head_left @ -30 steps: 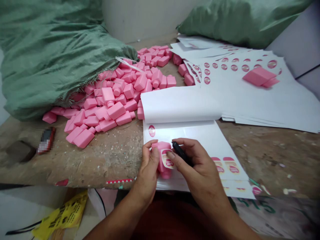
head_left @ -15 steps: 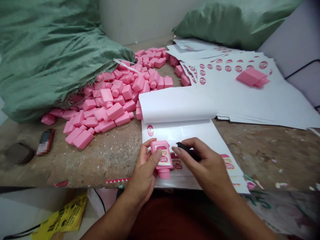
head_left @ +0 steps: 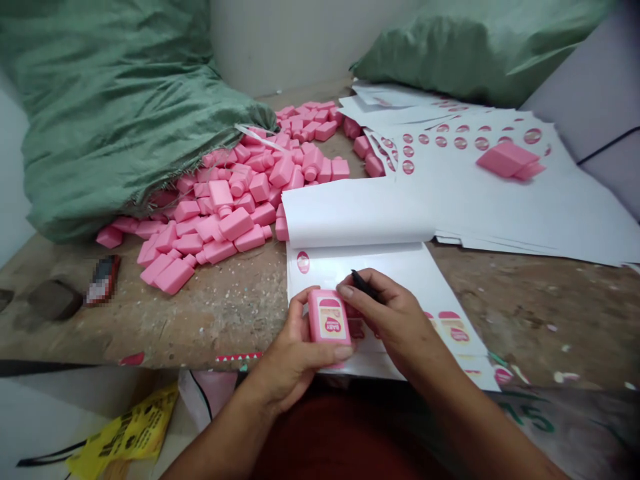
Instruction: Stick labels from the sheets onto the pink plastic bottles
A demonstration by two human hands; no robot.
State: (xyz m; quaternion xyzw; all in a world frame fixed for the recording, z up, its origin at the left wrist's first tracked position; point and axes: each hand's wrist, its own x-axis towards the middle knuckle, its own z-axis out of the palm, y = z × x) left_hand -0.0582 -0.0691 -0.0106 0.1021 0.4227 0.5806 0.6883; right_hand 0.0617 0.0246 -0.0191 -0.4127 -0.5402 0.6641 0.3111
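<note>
Head view: the left hand (head_left: 293, 360) grips a pink bottle (head_left: 315, 323), its thumb laid across the neck end below the label (head_left: 333, 321) and the other fingers curled round the far side. The right hand (head_left: 400, 317) pinches a slim black tool (head_left: 367, 285), too blurred to name, with its fingertips at the bottle's upper right corner; whether they press on it cannot be told. The bottle is held above the near edge of the bench (head_left: 240, 307), over the label sheets (head_left: 333, 267). The step in hand looks like settling the label on the bottle's face, since it already lies there whole and fairly straight. A next move would seem to call for a firm left hold and a light rub along the label's border, with the tool's tip kept off the print. Just beyond, a sheet is folded back (head_left: 360, 217); leftward, a heap of bottles (head_left: 235, 223) spills from a green sack (head_left: 135, 127) at the bench's far left corner. Toward the right edge, a lone bottle (head_left: 507, 160) lies on sheets of round stickers (head_left: 520, 213).
</note>
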